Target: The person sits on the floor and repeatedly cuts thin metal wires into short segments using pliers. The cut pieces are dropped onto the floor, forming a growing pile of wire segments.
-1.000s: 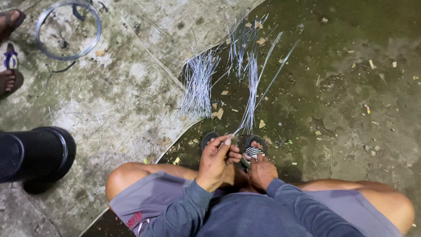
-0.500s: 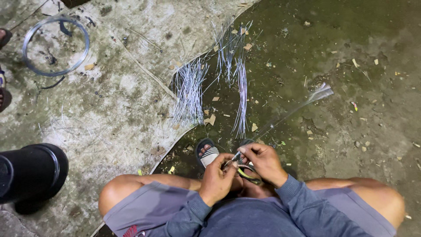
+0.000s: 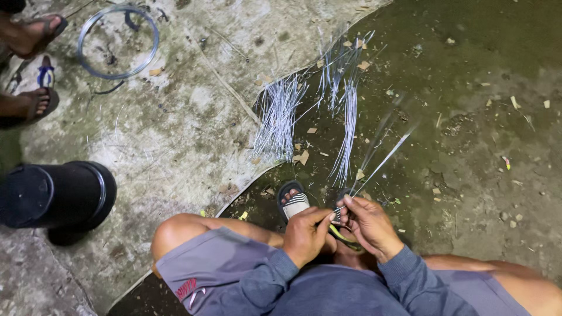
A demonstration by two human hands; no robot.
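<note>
I squat on a wet concrete floor. My left hand (image 3: 305, 233) and my right hand (image 3: 367, 225) meet above my sandalled feet (image 3: 294, 202). Both pinch the near end of a small bundle of thin silvery wires (image 3: 380, 157), which slants up and to the right, blurred by motion. A dark tool with a yellow-green handle (image 3: 341, 234) shows under my right hand; which hand grips it is unclear. Cut wire lengths (image 3: 280, 116) lie fanned on the floor ahead, and another bunch (image 3: 349, 131) lies to their right.
A coil of wire (image 3: 117, 42) lies at the upper left. Another person's sandalled feet (image 3: 32, 64) stand at the left edge. A black cylindrical container (image 3: 58, 196) lies on its side at left. Small wood chips (image 3: 302, 157) and debris litter the floor.
My right hand came up from my foot to join the left on the wires. The held wires swung right, then back toward upright. The view has shifted.
</note>
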